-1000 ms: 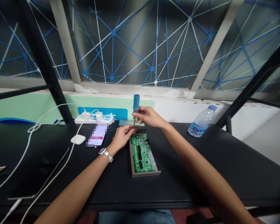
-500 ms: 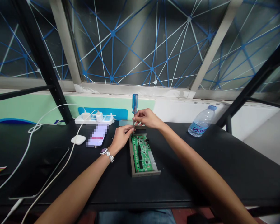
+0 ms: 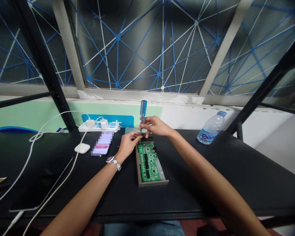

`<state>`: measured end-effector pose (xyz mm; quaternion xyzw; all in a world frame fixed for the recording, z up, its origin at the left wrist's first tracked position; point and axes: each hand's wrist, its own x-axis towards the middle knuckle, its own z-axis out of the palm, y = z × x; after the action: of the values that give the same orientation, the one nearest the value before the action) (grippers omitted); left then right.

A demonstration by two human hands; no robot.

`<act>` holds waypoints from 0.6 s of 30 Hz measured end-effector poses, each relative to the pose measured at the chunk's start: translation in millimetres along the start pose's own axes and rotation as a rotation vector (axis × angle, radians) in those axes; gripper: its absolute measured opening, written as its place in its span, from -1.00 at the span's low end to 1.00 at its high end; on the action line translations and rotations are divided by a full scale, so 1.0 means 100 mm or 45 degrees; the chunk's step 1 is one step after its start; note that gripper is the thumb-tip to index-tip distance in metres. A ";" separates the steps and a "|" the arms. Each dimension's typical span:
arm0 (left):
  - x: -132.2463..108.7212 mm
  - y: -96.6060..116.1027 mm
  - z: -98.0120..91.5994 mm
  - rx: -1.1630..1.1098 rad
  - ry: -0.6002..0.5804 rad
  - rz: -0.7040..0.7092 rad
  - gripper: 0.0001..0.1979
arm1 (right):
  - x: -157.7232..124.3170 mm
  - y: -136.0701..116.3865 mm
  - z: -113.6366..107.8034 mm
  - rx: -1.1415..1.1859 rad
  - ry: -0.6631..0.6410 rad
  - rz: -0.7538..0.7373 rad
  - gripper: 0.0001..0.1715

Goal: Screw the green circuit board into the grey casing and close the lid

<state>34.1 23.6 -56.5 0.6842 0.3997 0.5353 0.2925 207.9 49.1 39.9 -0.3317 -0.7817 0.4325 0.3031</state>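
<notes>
A screwdriver [image 3: 143, 108] with a clear blue handle stands nearly upright, its tip at the far left corner of a green circuit board [image 3: 151, 164]. The board lies in an open grey metal casing [image 3: 138, 173] on the black table. My right hand [image 3: 156, 126] pinches the screwdriver's shaft just below the handle. Lower down, my left hand [image 3: 127, 143] has thumb and fingertips closed around the shaft near the tip. Whatever sits under the tip is hidden by these fingers. A watch and a bracelet [image 3: 115, 161] are on the left wrist.
Left of the casing lie a phone [image 3: 103, 143], a white earbud case [image 3: 82, 148] and a dark tablet [image 3: 43, 186]. White cables [image 3: 71, 164] run past them from a power strip [image 3: 99, 126]. A water bottle [image 3: 211, 128] stands at the right; a window is behind.
The screwdriver's handle leans slightly more to the right, and the right hand's fingers have shifted a little on the shaft. The left hand keeps its place at the casing's corner.
</notes>
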 end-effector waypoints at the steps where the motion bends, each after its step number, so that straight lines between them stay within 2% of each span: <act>1: 0.00 0.00 0.00 -0.003 -0.002 0.002 -0.80 | 0.00 0.00 0.00 0.006 -0.014 0.004 -0.75; 7: 0.01 -0.01 0.02 -0.027 -0.028 -0.001 -0.81 | -0.04 -0.04 -0.01 0.057 -0.078 0.034 -0.70; 13: 0.02 0.00 0.05 -0.092 -0.060 -0.002 -0.82 | -0.03 -0.04 0.08 0.073 -0.034 0.022 -0.65; 18: 0.03 -0.04 0.08 -0.180 -0.117 -0.003 -0.75 | 0.02 0.00 0.15 0.087 0.016 0.056 -0.62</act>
<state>40.9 28.8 -60.3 0.6852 0.3480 0.5299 0.3586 194.8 43.3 33.6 -0.3409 -0.7570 0.4635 0.3096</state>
